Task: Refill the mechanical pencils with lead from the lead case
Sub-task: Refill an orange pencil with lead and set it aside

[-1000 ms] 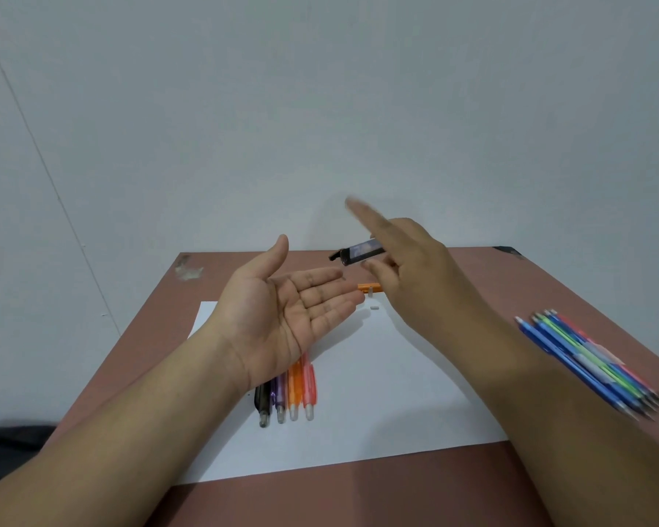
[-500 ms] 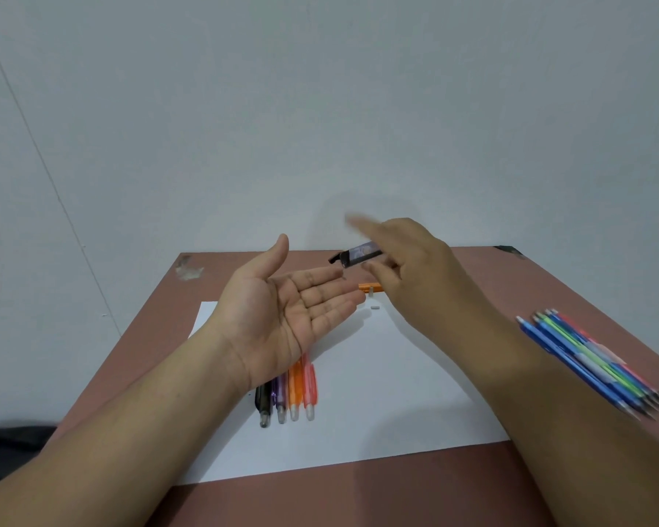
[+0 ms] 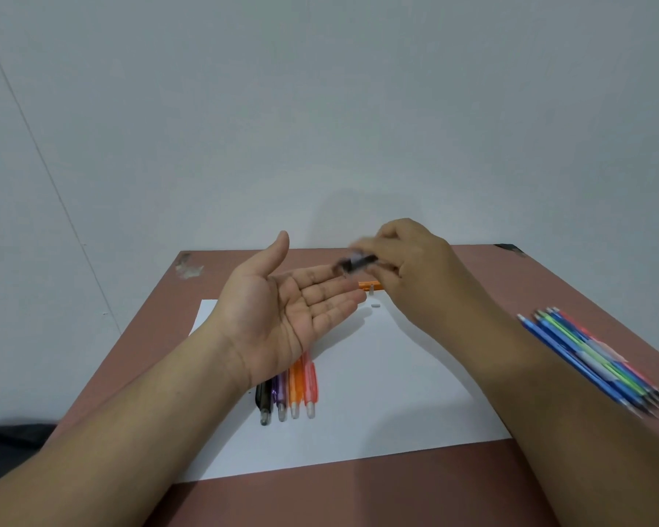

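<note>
Palm upward, the left hand [image 3: 282, 317] is hovering over a white sheet of paper [image 3: 377, 393] on the brown table [image 3: 358, 500], fingers straight and together, thumb raised, holding nothing. Four mechanical pencils [image 3: 288, 391], black, purple, orange and pink, are lying side by side on the paper, their upper ends hidden under the left wrist. Just above the left fingertips, the dark lead case [image 3: 354, 263] is being pinched by the curled fingers of the right hand [image 3: 408, 260]; the case is blurred and is pointing toward the open palm. Below the case, an orange pencil part [image 3: 370, 286] and a small white piece [image 3: 375, 305] are lying near the far edge of the paper, between the two hands. Farther right, a bundle of blue, green and pink pencils [image 3: 594, 365] is lying on the table beside the right forearm.
</note>
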The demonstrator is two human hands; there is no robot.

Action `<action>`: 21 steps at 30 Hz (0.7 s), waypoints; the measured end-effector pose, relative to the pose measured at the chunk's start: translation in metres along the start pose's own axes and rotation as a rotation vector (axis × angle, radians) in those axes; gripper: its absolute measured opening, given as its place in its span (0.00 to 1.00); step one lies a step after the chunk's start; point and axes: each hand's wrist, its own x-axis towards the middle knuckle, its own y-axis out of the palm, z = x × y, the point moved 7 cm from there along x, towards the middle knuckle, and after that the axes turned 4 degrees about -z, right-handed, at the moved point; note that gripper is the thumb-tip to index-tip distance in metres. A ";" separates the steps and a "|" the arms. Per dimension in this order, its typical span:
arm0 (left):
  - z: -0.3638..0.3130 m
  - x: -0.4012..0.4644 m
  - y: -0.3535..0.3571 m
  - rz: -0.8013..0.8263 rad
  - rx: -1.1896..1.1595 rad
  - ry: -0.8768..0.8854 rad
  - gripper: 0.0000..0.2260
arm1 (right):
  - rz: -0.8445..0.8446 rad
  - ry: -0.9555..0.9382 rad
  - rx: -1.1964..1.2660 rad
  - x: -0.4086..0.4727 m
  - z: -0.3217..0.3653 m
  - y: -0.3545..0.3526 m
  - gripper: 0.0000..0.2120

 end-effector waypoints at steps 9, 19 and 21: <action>0.000 0.002 -0.002 0.007 0.014 0.000 0.35 | -0.005 0.001 -0.002 -0.002 0.000 0.001 0.23; -0.001 0.003 -0.003 0.024 0.022 -0.001 0.37 | 0.031 0.008 0.019 -0.001 0.000 0.007 0.22; -0.001 0.004 -0.003 0.007 0.010 0.003 0.37 | 0.037 0.037 0.001 0.000 0.000 0.005 0.31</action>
